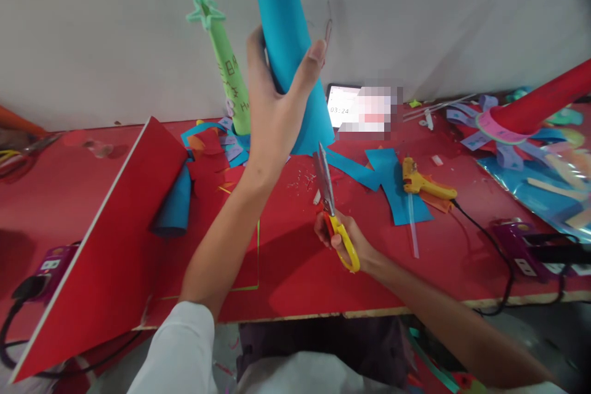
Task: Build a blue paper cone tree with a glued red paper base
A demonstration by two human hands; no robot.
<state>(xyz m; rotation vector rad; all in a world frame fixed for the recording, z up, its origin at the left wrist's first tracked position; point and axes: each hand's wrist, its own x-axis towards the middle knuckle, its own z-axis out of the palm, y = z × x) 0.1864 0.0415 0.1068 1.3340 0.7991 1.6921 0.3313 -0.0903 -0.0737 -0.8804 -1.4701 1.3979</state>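
My left hand is wrapped round a tall blue paper cone, lifted above the red table. The cone's top runs out of view, and its wide lower end flares below my fingers. In my right hand is a pair of scissors with yellow and red handles. Their blades point up and away, just below the cone's lower edge. Small white scraps lie on the table near the blades. Behind my left hand stands a green paper cone with writing and a mint star-shaped top.
A red board leans at left, with a rolled blue piece behind it. A yellow glue gun rests on blue cut paper. A phone leans against the wall. Purple power strips and cables lie at both sides.
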